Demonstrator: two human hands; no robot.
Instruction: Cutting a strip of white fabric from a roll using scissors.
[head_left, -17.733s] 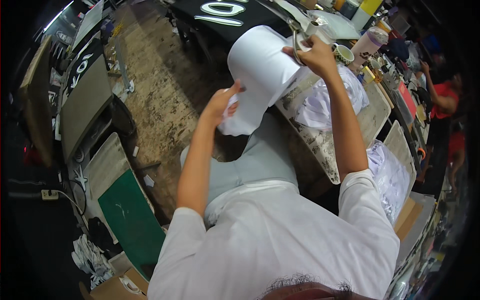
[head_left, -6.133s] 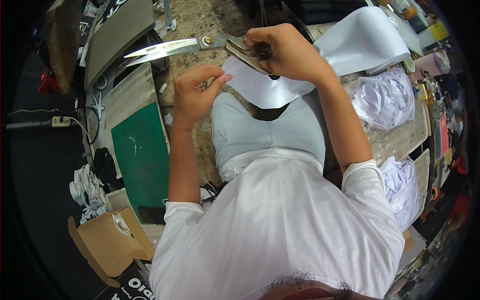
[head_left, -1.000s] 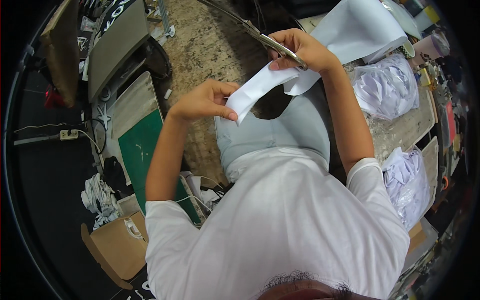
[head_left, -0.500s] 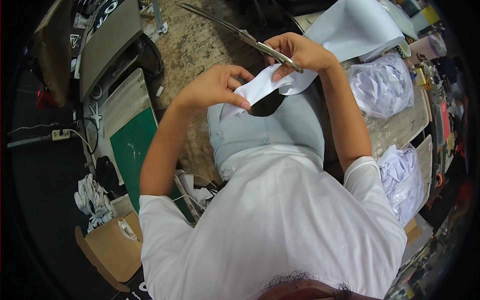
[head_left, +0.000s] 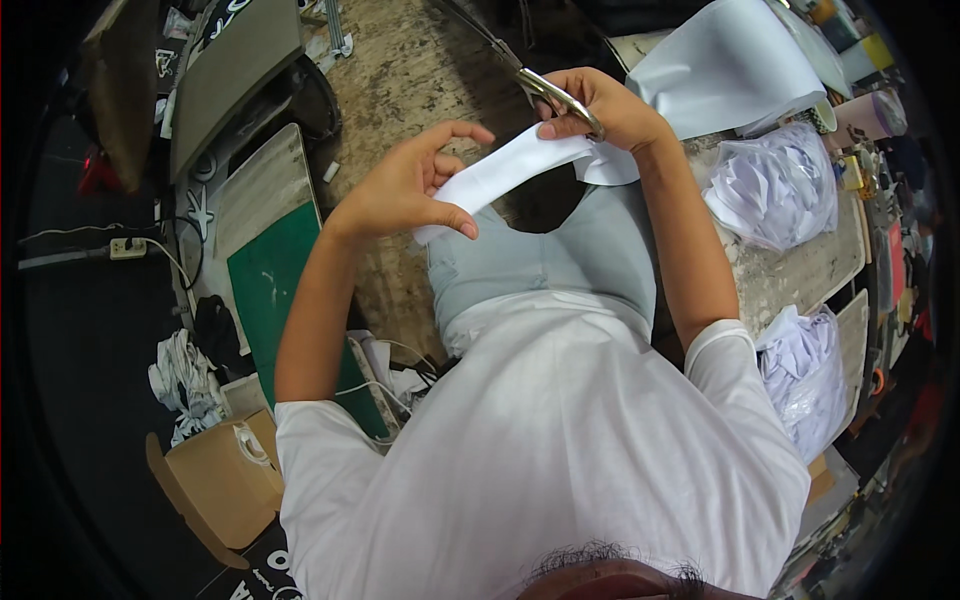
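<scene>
**Both hands working a white strip with shears**

Left hand (head_left: 405,195) is pinching the narrow white fabric strip (head_left: 500,175) near its lower end, grip clamped on it: thumb underneath, index finger arching over the top. Right hand (head_left: 600,105) is closing its grip around the handles of the large metal scissors (head_left: 520,72), thumb pressing the strip's upper end against them; blades are pointing up and away toward the picture's top edge. The strip is hanging in the air between the two hands, above the person's lap in pale grey trousers (head_left: 550,255), and seems to run on into the wide white fabric sheet (head_left: 725,65) draping over the worktop (head_left: 800,270) at the right. Two clear bags of white scraps (head_left: 775,185) are lying on that worktop. Left of the person, a green board (head_left: 275,290) is sitting on the floor, with a brown cardboard box (head_left: 215,480) near the lower left.
</scene>
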